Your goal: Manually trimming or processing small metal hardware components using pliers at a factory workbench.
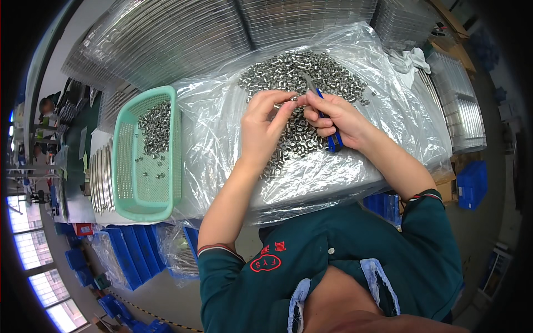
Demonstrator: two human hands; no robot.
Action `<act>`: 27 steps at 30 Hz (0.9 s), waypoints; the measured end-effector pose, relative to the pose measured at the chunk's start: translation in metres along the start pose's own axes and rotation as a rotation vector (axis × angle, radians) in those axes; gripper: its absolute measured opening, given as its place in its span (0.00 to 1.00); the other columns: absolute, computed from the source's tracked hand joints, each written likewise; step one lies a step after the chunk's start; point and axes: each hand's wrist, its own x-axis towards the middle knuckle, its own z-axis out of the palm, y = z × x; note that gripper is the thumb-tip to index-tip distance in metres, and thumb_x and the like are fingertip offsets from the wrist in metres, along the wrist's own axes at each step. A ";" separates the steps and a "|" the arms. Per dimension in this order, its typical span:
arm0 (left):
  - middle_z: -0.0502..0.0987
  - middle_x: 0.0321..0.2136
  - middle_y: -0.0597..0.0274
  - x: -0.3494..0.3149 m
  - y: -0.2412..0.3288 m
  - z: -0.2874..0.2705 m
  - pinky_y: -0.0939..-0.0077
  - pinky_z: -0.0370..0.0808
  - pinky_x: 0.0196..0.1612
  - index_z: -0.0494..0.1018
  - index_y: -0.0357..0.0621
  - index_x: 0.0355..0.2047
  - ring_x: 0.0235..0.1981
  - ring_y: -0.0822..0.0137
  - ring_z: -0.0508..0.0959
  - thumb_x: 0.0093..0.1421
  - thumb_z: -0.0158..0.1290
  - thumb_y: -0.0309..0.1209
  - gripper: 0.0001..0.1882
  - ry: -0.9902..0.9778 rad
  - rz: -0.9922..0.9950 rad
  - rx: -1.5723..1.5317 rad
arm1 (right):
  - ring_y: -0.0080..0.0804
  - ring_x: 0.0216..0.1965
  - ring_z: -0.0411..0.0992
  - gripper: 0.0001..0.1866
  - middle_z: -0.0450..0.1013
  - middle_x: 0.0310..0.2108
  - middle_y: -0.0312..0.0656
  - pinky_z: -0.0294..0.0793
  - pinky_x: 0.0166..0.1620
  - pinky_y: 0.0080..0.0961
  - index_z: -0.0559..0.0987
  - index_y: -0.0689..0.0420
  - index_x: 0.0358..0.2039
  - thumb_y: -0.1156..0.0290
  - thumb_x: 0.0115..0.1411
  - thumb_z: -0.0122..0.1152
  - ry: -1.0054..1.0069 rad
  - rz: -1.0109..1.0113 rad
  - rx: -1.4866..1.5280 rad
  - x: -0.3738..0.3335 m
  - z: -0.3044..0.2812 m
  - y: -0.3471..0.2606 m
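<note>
My right hand (340,118) is closed round a blue-handled utility knife (334,140), whose blade end points up and away from me. Between the thumb and fingertips of my left hand (263,123) is a small metal ring-like part (293,99), right beside my right fingertips. Both hands are over a large heap of shiny small metal parts (311,69), spread on clear plastic sheeting (211,122). To the left stands a green plastic basket (125,166) with a smaller pile of the same kind of metal parts (155,127) in it.
Stacks of clear plastic trays (172,44) rise along the far side. More trays (463,111) and a white cloth (410,61) lie at the right. Blue bins (133,252) sit below the table at the left, and another blue bin (472,186) stands at the right.
</note>
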 end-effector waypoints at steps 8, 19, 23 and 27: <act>0.74 0.30 0.62 0.002 -0.004 -0.004 0.82 0.70 0.30 0.75 0.40 0.31 0.29 0.73 0.73 0.51 0.56 0.26 0.07 0.033 -0.096 -0.008 | 0.25 0.26 0.71 0.14 0.71 0.27 0.37 0.68 0.27 0.21 0.73 0.54 0.41 0.61 0.59 0.49 0.301 -0.867 -1.122 -0.005 0.002 0.001; 0.74 0.29 0.63 0.003 -0.009 -0.007 0.83 0.68 0.34 0.74 0.39 0.31 0.31 0.73 0.72 0.50 0.56 0.23 0.06 0.072 0.140 0.204 | 0.30 0.24 0.71 0.09 0.71 0.22 0.35 0.68 0.25 0.24 0.78 0.51 0.33 0.63 0.52 0.57 0.382 -0.974 -1.656 -0.015 0.008 -0.010; 0.74 0.28 0.62 0.004 -0.006 -0.009 0.82 0.68 0.34 0.75 0.38 0.29 0.31 0.71 0.73 0.49 0.57 0.24 0.06 0.077 0.234 0.346 | 0.31 0.23 0.68 0.10 0.68 0.22 0.36 0.66 0.26 0.24 0.78 0.52 0.36 0.68 0.51 0.58 0.363 -1.065 -1.711 -0.015 0.007 -0.010; 0.75 0.29 0.64 0.002 -0.006 -0.009 0.81 0.69 0.36 0.74 0.37 0.30 0.32 0.74 0.73 0.51 0.56 0.24 0.06 0.013 -0.091 0.066 | 0.28 0.25 0.69 0.10 0.69 0.22 0.33 0.68 0.26 0.22 0.79 0.49 0.33 0.66 0.49 0.60 0.462 -1.133 -1.806 -0.014 0.008 -0.010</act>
